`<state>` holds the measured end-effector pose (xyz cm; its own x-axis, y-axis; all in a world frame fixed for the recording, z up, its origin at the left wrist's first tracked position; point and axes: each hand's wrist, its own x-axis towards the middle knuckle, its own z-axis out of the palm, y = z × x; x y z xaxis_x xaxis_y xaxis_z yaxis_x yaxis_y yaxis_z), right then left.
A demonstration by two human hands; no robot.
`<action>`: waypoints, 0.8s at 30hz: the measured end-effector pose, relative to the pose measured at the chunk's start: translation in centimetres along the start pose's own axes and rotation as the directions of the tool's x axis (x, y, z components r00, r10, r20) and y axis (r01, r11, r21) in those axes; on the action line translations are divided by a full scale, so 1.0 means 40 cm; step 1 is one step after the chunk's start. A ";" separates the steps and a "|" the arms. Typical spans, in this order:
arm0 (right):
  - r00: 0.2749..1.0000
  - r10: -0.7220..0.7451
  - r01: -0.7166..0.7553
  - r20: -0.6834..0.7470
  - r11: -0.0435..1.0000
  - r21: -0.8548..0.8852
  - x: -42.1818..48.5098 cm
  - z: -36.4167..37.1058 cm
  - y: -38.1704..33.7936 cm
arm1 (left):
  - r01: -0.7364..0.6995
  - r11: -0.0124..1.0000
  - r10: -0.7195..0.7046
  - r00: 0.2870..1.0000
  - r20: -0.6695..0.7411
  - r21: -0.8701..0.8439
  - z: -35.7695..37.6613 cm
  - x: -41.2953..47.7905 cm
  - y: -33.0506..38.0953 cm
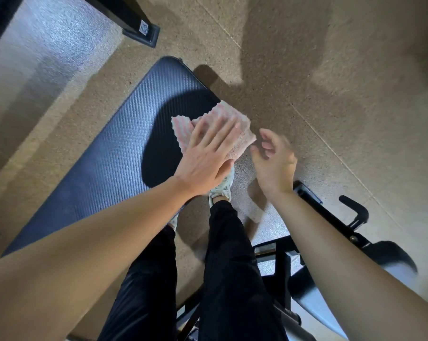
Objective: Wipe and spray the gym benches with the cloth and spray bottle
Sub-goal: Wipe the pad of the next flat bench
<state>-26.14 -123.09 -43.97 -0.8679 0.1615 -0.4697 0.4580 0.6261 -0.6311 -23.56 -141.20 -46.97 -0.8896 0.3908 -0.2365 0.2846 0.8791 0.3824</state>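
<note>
A dark padded gym bench [114, 148] runs diagonally from lower left to upper middle. A pink and white striped cloth [229, 116] lies at the bench's right edge, partly hanging past it. My left hand [205, 153] presses flat on the cloth with straight fingers. My right hand [273, 156] hovers just right of the cloth, over the floor, with loosely curled fingers and nothing in it. No spray bottle is in view.
Speckled tan floor [318, 82] surrounds the bench. A black equipment post with a foot [140, 30] stands at the upper left. Another black machine frame with a handle [354, 217] sits at the lower right. My legs and a white shoe [221, 188] are below the hands.
</note>
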 end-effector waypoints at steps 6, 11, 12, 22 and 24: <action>0.905 -0.216 0.364 0.366 0.837 -0.408 -0.005 0.072 -0.076 | 0.315 0.949 -0.315 0.949 -0.019 -0.032 -0.039 -0.124 -0.053; 0.889 -0.168 0.404 0.426 0.727 -0.556 0.033 0.087 -0.075 | 0.517 0.855 -0.517 0.849 0.108 0.024 -0.052 -0.177 -0.077; 0.891 -0.151 0.383 0.429 0.756 -0.530 0.043 0.075 -0.070 | 0.519 0.854 -0.520 0.844 0.136 0.046 -0.049 -0.180 -0.077; 0.847 0.345 -0.288 0.405 0.937 -0.195 0.170 -0.111 -0.012 | 0.540 0.841 -0.538 0.824 0.177 0.045 -0.063 -0.168 -0.065; 0.774 0.465 -0.455 0.430 0.880 -0.135 0.191 -0.158 -0.049 | 0.539 0.841 -0.539 0.823 0.183 0.049 -0.064 -0.167 -0.063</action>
<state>-34.88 -118.26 -42.42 -0.3758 0.0881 -0.9225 0.7720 0.5804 -0.2590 -19.27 -146.71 -44.07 -0.8197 -0.1022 -0.5636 -0.2232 0.9632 0.1499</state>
